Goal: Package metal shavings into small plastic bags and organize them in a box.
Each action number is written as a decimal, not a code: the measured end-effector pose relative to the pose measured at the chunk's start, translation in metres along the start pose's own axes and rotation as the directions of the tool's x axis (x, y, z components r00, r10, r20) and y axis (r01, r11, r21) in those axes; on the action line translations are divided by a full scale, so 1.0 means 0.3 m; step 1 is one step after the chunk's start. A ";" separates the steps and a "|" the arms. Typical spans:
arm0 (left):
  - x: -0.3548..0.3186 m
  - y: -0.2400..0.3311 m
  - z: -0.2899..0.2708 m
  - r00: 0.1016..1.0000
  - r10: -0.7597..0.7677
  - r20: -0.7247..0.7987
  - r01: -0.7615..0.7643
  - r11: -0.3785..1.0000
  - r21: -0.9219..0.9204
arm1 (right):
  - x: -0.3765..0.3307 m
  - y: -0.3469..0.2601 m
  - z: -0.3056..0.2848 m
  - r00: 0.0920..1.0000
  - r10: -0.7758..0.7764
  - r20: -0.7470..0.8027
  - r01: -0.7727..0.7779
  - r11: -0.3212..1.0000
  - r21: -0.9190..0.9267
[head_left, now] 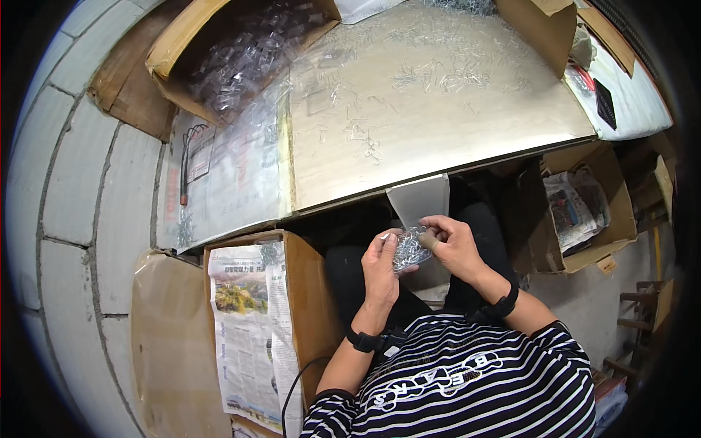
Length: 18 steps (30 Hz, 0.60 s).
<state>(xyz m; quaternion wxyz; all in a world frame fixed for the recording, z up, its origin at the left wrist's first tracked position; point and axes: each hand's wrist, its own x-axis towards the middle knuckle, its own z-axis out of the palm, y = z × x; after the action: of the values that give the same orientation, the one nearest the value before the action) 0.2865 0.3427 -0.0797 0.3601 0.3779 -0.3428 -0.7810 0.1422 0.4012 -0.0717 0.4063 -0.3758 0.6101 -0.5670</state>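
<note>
My left hand (380, 264) is closed round a small clear plastic box (418, 267), held above my lap. Shiny bent metal wire pieces (410, 250) fill the box. At its upper right edge my right hand (454, 244) is closed, thumb and fingers pressed against the rim and the pieces beside it. Its fingertips partly cover that corner, so any single piece between them is hidden. Just beyond the hands, a pale grey chute (420, 198) slopes down from the table edge toward the box.
Metal pieces lie scattered on the wooden tabletop (438, 131). A carton (164, 62) of clear plastic boxes (244, 62) stands far left. A newspaper-covered carton (314, 306) is at my left; another carton (621, 212) sits right, under the table. A black phone-like object (604, 104) lies far right.
</note>
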 end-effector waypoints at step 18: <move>0.035 -0.067 0.006 0.997 0.053 -0.056 -0.053 0.999 0.010 | 0.017 -0.043 0.030 0.773 -0.628 0.089 0.416 0.397 -0.818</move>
<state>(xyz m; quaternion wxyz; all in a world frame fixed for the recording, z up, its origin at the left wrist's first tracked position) 0.2740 0.3448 -0.0988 0.3886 0.3922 -0.3455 -0.7588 0.1484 0.3921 -0.0596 -0.0833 -0.6192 0.6891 -0.3672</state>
